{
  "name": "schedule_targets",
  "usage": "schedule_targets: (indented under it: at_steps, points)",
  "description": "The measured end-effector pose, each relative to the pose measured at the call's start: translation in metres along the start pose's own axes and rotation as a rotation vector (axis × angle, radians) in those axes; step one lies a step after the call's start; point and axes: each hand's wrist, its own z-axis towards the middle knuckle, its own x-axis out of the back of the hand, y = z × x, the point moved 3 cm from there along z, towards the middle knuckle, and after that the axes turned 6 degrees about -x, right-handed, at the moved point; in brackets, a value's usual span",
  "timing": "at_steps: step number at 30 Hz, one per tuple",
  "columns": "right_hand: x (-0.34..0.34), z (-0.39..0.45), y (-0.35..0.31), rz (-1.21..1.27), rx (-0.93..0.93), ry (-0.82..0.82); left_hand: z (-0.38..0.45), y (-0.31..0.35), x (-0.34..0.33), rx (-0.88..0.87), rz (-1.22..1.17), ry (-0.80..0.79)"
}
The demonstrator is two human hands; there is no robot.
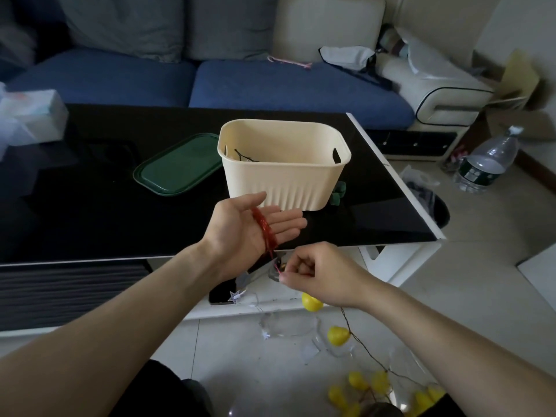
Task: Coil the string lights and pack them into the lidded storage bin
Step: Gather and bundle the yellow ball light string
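My left hand (255, 224) is held flat, palm up, fingers straight, just in front of the cream storage bin (285, 179). A red string (265, 231) is wound in several loops around that palm. My right hand (313, 273) pinches the red string's free end below the table edge. The bin stands open on the black table (90, 212), with a dark wire lying inside it. Its green lid (180, 165) lies flat to the bin's left. On the floor lie a string of yellow bulbs (338, 335) and clear star lights (237, 296).
A blue sofa (270, 85) runs behind the table. A tissue pack (30, 115) sits at the table's far left. A large water bottle (487, 161) and a black-bagged waste bin (430, 203) stand on the floor to the right.
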Motion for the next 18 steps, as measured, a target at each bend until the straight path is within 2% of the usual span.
schedule_targets:
  at_steps: [5,8,11,14,18]
  points:
    - [0.005,-0.008,-0.012,0.088,0.088,-0.047,0.006,-0.007,0.004,0.086,0.049,-0.014]
    - [0.011,-0.012,-0.017,0.138,0.13,0.016,0.007,-0.017,0.005,0.173,0.222,-0.038]
    - [0.019,-0.015,-0.017,0.174,0.144,0.106,0.007,-0.028,-0.002,0.206,0.404,-0.164]
    - [0.028,-0.017,-0.015,0.105,0.13,0.219,0.003,-0.035,-0.011,0.21,0.549,-0.232]
    - [0.037,-0.017,-0.013,0.057,0.121,0.245,0.0,-0.043,-0.016,0.241,0.74,-0.31]
